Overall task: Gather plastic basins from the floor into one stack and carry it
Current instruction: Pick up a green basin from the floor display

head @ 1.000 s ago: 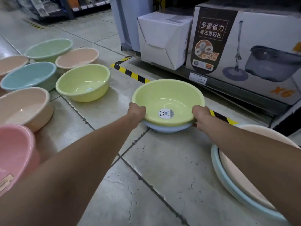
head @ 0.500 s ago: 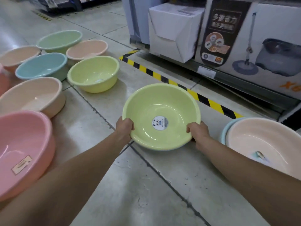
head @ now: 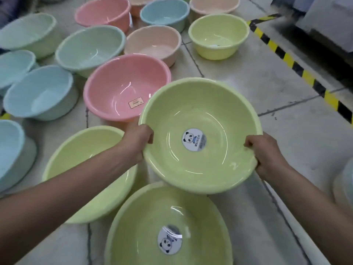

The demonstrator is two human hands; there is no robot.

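I hold a yellow-green basin (head: 210,165) with a round panda sticker in its bottom, lifted and tilted toward me. My left hand (head: 138,141) grips its left rim and my right hand (head: 267,157) grips its right rim. Just below it on the floor stands another yellow-green basin (head: 145,226) with the same sticker, and a third yellow-green basin (head: 82,161) sits to its left, partly under my left forearm. A pink basin (head: 118,87) with a label lies just beyond the held one.
Several more basins cover the tiled floor ahead and left: blue (head: 40,92), pale green (head: 89,46), beige (head: 152,41), small yellow (head: 218,35), pink (head: 103,12). A yellow-black hazard strip (head: 298,66) runs along the right by a shelf base. Bare tiles (head: 248,73) lie right of centre.
The held basin has come up off the floor and closer to me. My view has swung left and down, so the shelf boxes are gone and many more basins show.
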